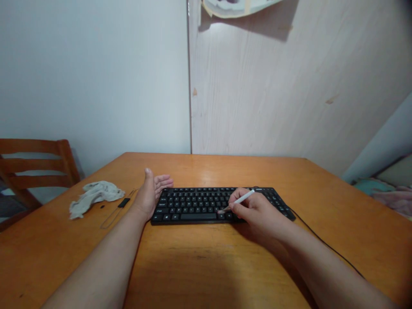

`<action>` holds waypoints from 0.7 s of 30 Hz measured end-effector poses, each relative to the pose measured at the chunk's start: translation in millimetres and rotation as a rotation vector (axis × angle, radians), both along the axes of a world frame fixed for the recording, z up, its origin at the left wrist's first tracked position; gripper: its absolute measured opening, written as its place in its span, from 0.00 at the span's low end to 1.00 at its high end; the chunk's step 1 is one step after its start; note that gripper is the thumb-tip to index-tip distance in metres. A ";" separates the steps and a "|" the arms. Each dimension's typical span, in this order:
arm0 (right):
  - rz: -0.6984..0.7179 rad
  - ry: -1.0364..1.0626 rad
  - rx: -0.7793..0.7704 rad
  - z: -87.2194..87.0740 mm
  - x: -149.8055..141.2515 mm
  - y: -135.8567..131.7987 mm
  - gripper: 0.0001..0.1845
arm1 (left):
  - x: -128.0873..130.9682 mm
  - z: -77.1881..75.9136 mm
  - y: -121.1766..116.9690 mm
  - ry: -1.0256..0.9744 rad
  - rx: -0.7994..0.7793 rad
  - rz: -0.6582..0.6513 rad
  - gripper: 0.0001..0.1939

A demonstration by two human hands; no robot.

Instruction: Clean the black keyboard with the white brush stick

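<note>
Your left hand [149, 193] lies open on the wooden surface [199, 270], just beside the left end of the black keyboard [193, 210]. Its fingers [164, 181] are spread wide and hold nothing. Your right hand [259, 216] is over the right half of the keyboard, its fingers [236, 207] closed around a white pen-shaped stick [242, 198]. The stick slants down to the left, and its tip sits among the keys in the lower rows, near the middle of the keyboard.

The keyboard lies flat and square to you, toward the far side of the surface. Its black cable [325, 244] runs from the right end toward the lower right of your view. Left of your left forearm lie a crumpled grey-white cloth [95, 197], a small black rectangular piece [124, 202] and a thin loop of cord [112, 216]. A wooden chair [35, 165] stands past the far left corner of the surface, and a wood-grain panel [257, 86] rises behind it. Folded bedding [389, 193] shows at the right.
</note>
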State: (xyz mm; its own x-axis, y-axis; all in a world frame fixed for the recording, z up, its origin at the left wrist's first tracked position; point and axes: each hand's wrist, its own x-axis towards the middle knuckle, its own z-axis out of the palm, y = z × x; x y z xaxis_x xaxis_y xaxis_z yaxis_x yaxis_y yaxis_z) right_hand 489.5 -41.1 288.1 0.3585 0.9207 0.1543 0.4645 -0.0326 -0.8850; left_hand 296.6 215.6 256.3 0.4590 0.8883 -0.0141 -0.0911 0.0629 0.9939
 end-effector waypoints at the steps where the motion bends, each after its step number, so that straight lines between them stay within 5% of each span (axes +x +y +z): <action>1: -0.015 -0.025 -0.015 0.5 3.0 -0.7 0.03 | 0.0 -0.2 0.3 -0.001 0.001 0.000 0.48; 21: -0.227 -0.559 -0.239 17.7 40.5 -16.6 0.08 | -0.1 -1.1 2.5 0.012 0.005 -0.003 0.48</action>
